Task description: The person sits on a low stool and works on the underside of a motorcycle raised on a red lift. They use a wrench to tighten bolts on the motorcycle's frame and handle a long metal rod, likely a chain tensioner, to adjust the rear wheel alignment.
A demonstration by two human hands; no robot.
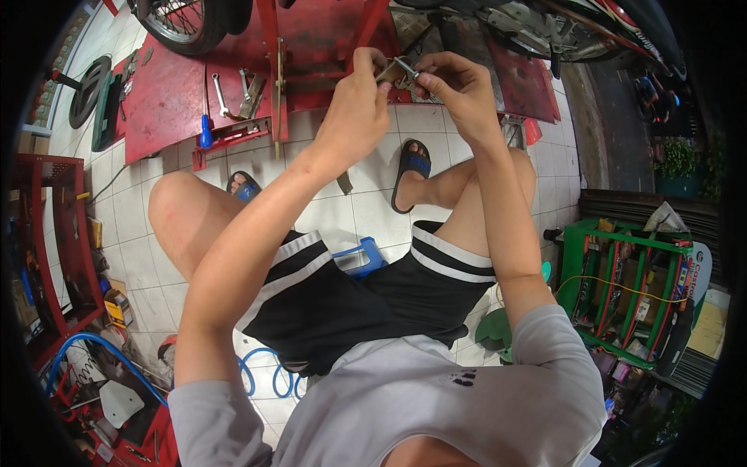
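I sit on a low blue stool [362, 257] with both arms stretched forward over my knees. My left hand [359, 101] and my right hand [455, 86] meet at the top centre and together pinch a small metal part [401, 71], brownish with a silver bolt-like piece. The fingers of both hands are closed around it, so most of the part is hidden. Just beyond my hands lies a red metal lift platform [311, 39] carrying a motorcycle, with its wheel [180, 22] at the upper left.
Wrenches [222, 97] and a blue-handled screwdriver [205, 132] lie on the red platform's left part. A red tool cart [58, 233] stands at the left, a green rack [622, 288] at the right. A blue coiled air hose [264, 373] lies on the white tiled floor.
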